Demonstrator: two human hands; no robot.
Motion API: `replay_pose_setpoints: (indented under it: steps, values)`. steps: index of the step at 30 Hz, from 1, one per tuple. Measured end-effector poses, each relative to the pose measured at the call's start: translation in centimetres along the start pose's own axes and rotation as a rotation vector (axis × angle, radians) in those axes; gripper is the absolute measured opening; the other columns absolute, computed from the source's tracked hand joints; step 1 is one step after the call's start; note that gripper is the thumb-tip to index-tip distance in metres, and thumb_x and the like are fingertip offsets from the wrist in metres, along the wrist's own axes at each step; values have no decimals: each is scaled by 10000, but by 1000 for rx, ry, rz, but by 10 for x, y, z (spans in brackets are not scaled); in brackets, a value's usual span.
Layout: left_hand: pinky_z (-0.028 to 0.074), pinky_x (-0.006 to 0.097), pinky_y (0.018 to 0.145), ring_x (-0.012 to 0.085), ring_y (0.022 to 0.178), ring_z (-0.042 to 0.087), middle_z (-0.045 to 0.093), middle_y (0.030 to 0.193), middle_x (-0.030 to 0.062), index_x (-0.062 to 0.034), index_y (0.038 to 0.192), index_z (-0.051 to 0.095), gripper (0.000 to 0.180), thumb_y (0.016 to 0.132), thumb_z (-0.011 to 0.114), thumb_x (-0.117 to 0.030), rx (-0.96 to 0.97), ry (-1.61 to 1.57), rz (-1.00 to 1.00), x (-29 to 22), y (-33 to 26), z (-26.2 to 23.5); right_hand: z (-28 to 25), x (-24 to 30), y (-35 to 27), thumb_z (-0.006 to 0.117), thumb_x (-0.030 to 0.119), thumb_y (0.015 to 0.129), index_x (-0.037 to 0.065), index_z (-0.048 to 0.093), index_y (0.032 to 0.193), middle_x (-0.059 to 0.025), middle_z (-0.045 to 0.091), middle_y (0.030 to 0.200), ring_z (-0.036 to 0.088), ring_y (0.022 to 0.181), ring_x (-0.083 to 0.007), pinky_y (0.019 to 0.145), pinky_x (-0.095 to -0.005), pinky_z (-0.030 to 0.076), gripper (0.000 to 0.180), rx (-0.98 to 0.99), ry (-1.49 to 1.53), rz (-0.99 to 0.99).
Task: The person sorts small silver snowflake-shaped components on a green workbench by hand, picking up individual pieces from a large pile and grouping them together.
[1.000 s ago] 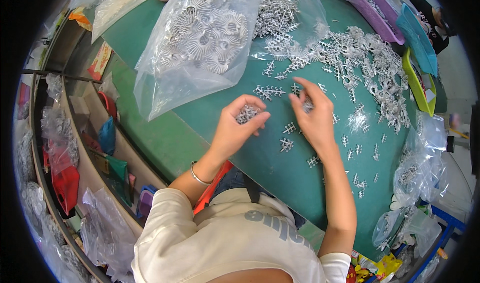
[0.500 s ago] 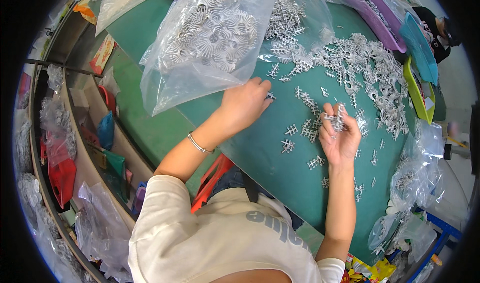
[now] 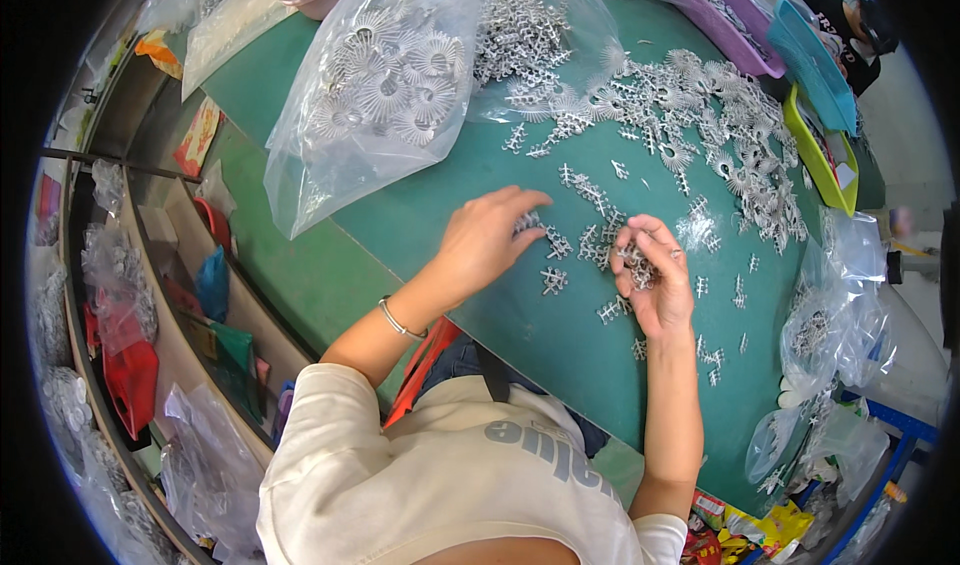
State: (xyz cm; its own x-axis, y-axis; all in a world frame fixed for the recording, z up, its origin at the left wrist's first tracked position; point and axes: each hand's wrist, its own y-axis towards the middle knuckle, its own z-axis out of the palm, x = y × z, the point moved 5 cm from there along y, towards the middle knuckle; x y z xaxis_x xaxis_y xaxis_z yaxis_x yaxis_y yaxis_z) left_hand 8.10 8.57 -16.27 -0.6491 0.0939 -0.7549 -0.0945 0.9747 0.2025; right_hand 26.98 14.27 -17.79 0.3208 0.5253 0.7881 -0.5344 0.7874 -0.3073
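The left hand (image 3: pixel 487 240) is laid palm-down on the green table (image 3: pixel 420 205), with the fingers extended and held loosely together. The fingertips are rested on a small grey plastic part (image 3: pixel 527 223) at the 2 o'clock side of the hand. A thin metal bangle (image 3: pixel 394 318) is worn at the left wrist.

The right hand (image 3: pixel 652 280) is held palm-up just above the table surface, at the 3 o'clock side of the left hand and near it. The fingers are curled inward and a small cluster of grey plastic parts (image 3: pixel 634 262) is cupped and pinched between thumb and fingertips.

Between and around both hands, loose grey branched parts (image 3: pixel 583 237) are scattered flat on the table. A single part (image 3: pixel 553 281) is located at 5 o'clock of the left hand, apart from it. Another part (image 3: pixel 611 310) is located just beside the heel of the right hand, at 8 o'clock of it.

A larger heap of grey parts (image 3: pixel 700 115) is spread at 12 to 1 o'clock of the right hand, well apart. A clear plastic bag (image 3: pixel 380 95) containing round, radially finned grey pieces is placed at 11 o'clock of the left hand. A purple tray (image 3: pixel 715 25), a blue tray (image 3: pixel 810 50) and a yellow-green tray (image 3: pixel 815 150) are lined along the far right edge of the table.
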Motion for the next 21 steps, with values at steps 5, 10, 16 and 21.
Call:
replay_pose_setpoints:
  steps: [5,10,16,21]
  values:
    - [465,380,618,266,777,579,563,824,77,-88,995,604,249,751,649,-90,216,293,160,-14,1,10,13,2,-7,523,127,874,-1,558,1028,-80,570,683,588,630,-184,415,-227,443,204,97,32,26]
    - [479,286,609,158,847,596,584,997,68,-48,979,578,163,822,613,-73,209,-544,-152,-6,5,10,1,-3,-16,527,110,860,1,548,1023,-83,559,731,589,710,-234,615,-298,529,196,-50,284,31]
    - [512,322,745,191,968,577,557,1110,79,-59,1074,529,213,891,557,-165,420,-1482,-545,-33,-27,61,11,-8,-34,518,105,883,7,531,1003,-75,528,839,540,844,-183,786,-310,457,155,-200,257,-328]
    - [481,354,830,138,991,538,550,1063,35,-106,1078,537,248,927,496,-298,328,-1782,-737,-52,-31,83,35,5,-54,577,29,823,-23,528,1043,-106,539,1013,525,938,-208,844,-335,416,232,-421,-467,-579]
